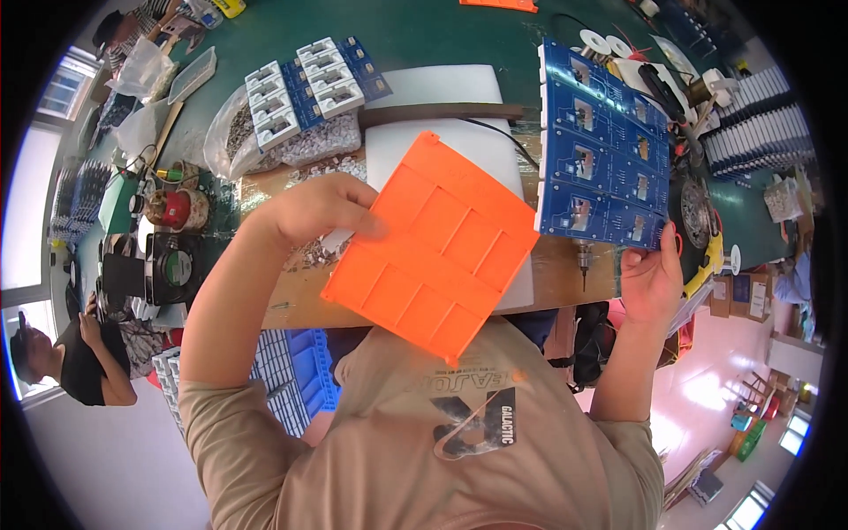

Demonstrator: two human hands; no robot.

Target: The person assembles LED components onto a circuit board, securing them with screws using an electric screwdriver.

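Left hand (331,210) pinches the edge of a flat orange ribbed plastic tray (442,256) over a white foam slab (397,150); right hand (652,283), fingers curled, pinches a blue rectangular circuit-board panel (601,163) by its near corner. Probably mid-handling; next move calls for level support (corner grip looks tippy).

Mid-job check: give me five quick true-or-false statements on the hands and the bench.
1. The left hand holds the orange tray. True.
2. The right hand is empty. False: it holds the blue circuit-board panel near its lower right corner.
3. The black fan stands left of the orange tray. True.
4. The white foam lies right of the blue circuit-board panel. False: it lies left of it.
5. A second orange piece shows at the picture's top edge. True.
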